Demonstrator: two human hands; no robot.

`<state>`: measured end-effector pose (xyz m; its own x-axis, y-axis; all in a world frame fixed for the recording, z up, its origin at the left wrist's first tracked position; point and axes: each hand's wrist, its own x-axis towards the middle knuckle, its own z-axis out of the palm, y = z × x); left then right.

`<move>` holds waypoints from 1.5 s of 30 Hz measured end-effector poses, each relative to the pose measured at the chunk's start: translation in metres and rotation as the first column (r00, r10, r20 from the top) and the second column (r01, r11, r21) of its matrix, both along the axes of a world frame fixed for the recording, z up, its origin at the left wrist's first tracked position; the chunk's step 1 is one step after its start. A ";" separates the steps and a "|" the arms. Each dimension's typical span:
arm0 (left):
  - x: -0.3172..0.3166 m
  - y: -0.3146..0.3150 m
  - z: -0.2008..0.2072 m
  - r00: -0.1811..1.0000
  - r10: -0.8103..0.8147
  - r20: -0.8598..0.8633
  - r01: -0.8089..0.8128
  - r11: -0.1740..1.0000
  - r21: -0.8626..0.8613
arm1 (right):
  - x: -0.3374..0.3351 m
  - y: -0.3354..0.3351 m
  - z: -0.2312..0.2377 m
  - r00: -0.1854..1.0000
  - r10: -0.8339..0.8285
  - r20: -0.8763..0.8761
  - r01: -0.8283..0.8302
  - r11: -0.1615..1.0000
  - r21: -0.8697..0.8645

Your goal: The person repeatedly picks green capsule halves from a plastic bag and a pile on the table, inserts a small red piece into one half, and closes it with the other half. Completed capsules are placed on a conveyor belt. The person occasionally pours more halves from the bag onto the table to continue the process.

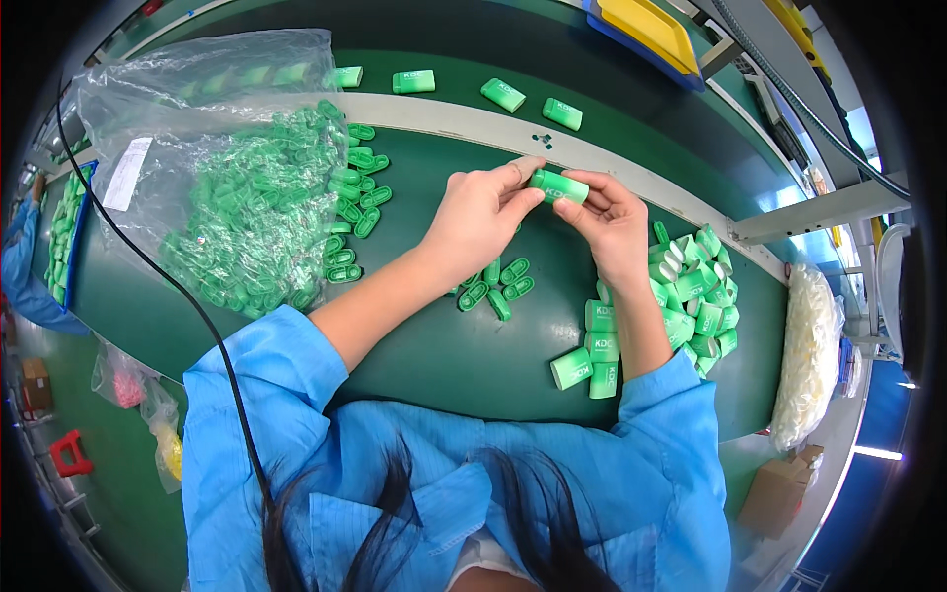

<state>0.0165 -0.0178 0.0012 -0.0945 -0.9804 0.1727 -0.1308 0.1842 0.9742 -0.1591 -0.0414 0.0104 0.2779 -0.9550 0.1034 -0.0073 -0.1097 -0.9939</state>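
Both my hands meet over the far middle of the green table, around one small green plastic case [566,186] with rounded sides. My right hand [614,219] grips its right end between thumb and fingers. The thumb and index finger of my left hand [478,213] pinch at its left end, where a darker green edge shows; whether that is a separate cap is unclear. Below my hands lie several loose green oval caps [501,292]. A heap of similar pale green cases [698,286] sits to the right of my right forearm, with more cases [603,347] beside it.
A clear plastic bag [237,197] full of green oval caps lies on the left, some spilling from its side. Several cases [503,95] rest beyond the pale rail [444,120]. A black cable [187,308] crosses the left side. A white bag [804,360] stands far right.
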 end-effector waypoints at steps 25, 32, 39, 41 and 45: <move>0.014 0.003 -0.002 0.626 0.018 0.779 0.209 0.959 -0.190 | -0.049 -0.133 -0.011 0.749 -0.393 -0.533 0.366 0.916 -0.160; 0.007 0.003 0.012 0.828 0.088 0.553 0.073 0.963 -0.261 | -0.065 -0.034 0.046 0.262 -0.123 -0.957 -0.004 0.992 -0.129; 0.012 -0.011 0.008 0.980 -0.199 -0.013 0.195 0.942 0.271 | -0.051 -0.005 0.025 0.396 -0.241 -0.886 -0.095 0.949 -0.301; 0.017 -0.013 0.009 0.962 -0.216 -0.166 0.263 0.899 0.351 | -0.038 -0.008 0.029 0.443 -0.169 -0.881 -0.118 0.963 -0.244; 0.017 -0.015 0.000 0.957 -0.211 -0.199 0.264 0.919 0.293 | -0.008 -0.004 0.039 0.951 -0.056 -0.306 0.046 0.998 -0.042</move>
<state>0.0335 -0.0330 0.0014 -0.3280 -0.9386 -0.1067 0.0413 -0.1271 0.9910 -0.1670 -0.0449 0.0493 0.2522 -0.9662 0.0536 -0.3174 -0.1349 -0.9387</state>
